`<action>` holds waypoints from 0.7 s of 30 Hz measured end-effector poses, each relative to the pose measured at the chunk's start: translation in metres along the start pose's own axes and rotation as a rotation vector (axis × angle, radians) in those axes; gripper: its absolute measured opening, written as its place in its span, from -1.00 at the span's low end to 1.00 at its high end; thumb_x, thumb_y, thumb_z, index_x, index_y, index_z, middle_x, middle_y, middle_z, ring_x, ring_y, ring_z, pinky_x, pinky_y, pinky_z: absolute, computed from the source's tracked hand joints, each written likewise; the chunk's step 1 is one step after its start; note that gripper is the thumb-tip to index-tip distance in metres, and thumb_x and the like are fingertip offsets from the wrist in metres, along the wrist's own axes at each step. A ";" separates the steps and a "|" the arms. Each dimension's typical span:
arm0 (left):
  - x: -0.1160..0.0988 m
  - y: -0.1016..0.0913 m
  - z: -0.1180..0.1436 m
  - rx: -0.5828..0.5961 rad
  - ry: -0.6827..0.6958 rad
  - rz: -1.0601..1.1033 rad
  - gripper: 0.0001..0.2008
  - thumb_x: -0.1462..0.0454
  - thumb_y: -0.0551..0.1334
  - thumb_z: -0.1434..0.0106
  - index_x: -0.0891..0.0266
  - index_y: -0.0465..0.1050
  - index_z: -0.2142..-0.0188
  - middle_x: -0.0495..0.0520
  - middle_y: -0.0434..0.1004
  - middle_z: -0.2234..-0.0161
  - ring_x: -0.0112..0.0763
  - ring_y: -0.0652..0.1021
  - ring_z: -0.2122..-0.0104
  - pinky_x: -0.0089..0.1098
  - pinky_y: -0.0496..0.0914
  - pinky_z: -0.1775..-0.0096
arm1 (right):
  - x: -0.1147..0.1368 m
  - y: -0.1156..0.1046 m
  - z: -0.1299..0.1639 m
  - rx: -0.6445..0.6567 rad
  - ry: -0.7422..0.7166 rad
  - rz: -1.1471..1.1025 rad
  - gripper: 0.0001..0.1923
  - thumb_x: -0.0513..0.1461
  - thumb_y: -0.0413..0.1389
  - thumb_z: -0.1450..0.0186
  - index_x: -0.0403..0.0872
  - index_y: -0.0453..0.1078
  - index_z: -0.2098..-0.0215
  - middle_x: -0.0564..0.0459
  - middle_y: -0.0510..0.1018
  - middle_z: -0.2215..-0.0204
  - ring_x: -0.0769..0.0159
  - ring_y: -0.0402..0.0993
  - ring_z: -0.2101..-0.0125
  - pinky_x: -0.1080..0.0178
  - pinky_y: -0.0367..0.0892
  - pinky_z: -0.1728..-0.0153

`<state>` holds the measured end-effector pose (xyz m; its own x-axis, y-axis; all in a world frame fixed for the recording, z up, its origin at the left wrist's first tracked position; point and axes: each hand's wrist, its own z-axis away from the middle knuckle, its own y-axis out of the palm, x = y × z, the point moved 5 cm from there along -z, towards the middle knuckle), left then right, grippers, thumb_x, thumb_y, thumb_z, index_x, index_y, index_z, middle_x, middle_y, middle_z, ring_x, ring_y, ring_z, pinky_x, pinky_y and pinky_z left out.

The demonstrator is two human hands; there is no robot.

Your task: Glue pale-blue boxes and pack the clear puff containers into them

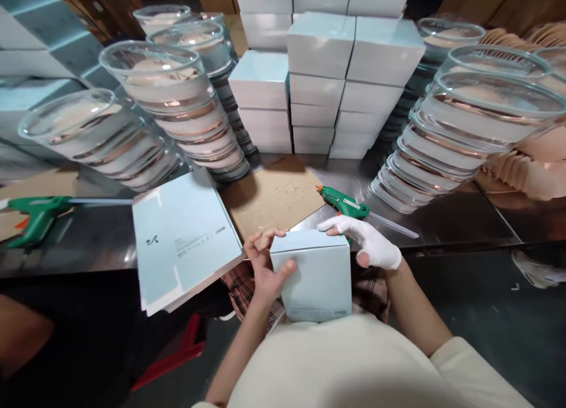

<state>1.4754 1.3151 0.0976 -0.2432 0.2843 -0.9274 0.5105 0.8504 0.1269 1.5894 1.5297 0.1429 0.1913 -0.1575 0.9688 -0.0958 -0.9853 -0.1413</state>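
A light blue cardboard box (pixel 316 281) is held upright against my body at the table's near edge. My left hand (pixel 267 266) grips its left side, the thumb on the near face and the fingers round the top corner. My right hand (pixel 365 240), in a white glove with bare fingertips showing, rests on the box's top right edge, fingers curved over it. Just beyond the box lies a green glue gun (pixel 345 201) with an orange tip and a clear glue stick in its back. Left of my left hand is a stack of flat light blue box blanks (pixel 186 237).
A brown cardboard sheet (pixel 274 193) lies on the dark metal table. Stacked boxes (pixel 322 48) stand at the back. Tall stacks of clear round containers (pixel 177 107) lean at left, with more containers (pixel 446 142) at right. Another green glue gun (pixel 38 213) lies far left.
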 end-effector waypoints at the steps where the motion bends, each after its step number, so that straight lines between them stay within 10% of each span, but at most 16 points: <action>1: 0.000 -0.001 -0.001 0.017 0.000 -0.036 -0.47 -0.09 0.46 -0.21 0.00 0.35 -0.03 0.11 0.49 0.06 -0.13 0.61 -0.01 -0.06 0.51 -0.06 | 0.005 0.001 -0.001 0.025 -0.036 0.098 -0.33 0.27 0.31 -0.22 -0.04 0.57 -0.03 -0.16 0.61 -0.06 0.09 0.56 -0.07 0.01 0.43 -0.15; 5: 0.000 -0.001 -0.003 0.053 -0.040 -0.125 -0.56 -0.14 0.45 -0.19 0.16 0.51 0.32 0.17 0.47 0.09 -0.07 0.57 -0.02 -0.06 0.49 -0.06 | 0.017 0.008 -0.011 0.102 -0.168 0.332 -0.73 -0.06 0.22 -0.44 -0.01 0.58 0.00 -0.09 0.58 0.02 0.24 0.56 0.00 0.09 0.47 -0.11; 9: -0.005 0.002 -0.005 0.055 -0.058 -0.101 -0.61 -0.09 0.47 -0.20 0.16 0.56 0.32 0.15 0.47 0.11 -0.09 0.58 -0.01 -0.08 0.48 -0.06 | 0.008 0.007 -0.003 0.030 -0.140 0.298 -0.71 0.00 0.20 -0.45 0.01 0.55 0.03 -0.10 0.54 -0.06 0.22 0.53 -0.08 0.05 0.44 -0.18; 13: -0.013 -0.016 -0.016 -0.109 -0.010 -0.130 -0.69 0.00 0.46 -0.24 0.15 0.53 0.26 0.12 0.47 0.04 -0.10 0.60 -0.03 -0.08 0.44 -0.12 | -0.023 -0.005 0.046 -0.399 0.163 0.069 -0.24 0.34 0.30 -0.17 -0.01 0.44 -0.04 -0.15 0.54 -0.04 0.20 0.60 0.09 0.17 0.57 0.10; 18: -0.007 -0.040 -0.016 -0.475 0.048 -0.079 -0.59 -0.11 0.35 -0.30 0.06 0.37 0.08 0.12 0.46 -0.09 -0.11 0.57 -0.11 -0.10 0.44 -0.14 | -0.036 0.026 0.081 -0.182 0.558 -0.106 -0.28 0.31 0.36 -0.11 -0.12 0.53 0.14 -0.04 0.65 0.35 0.26 0.54 0.43 0.24 0.51 0.39; 21: -0.006 -0.033 -0.014 -0.467 0.002 -0.138 -0.56 -0.15 0.30 -0.34 0.05 0.34 0.02 0.19 0.41 -0.22 -0.09 0.51 -0.21 -0.10 0.42 -0.18 | 0.001 0.002 0.066 -0.580 0.347 0.145 -0.55 0.13 0.29 -0.30 -0.07 0.57 0.19 0.00 0.68 0.37 0.25 0.56 0.41 0.24 0.51 0.34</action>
<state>1.4489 1.2915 0.1042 -0.2847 0.1550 -0.9460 0.0487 0.9879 0.1472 1.6541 1.5235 0.1304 -0.1776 -0.1596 0.9711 -0.6223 -0.7462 -0.2364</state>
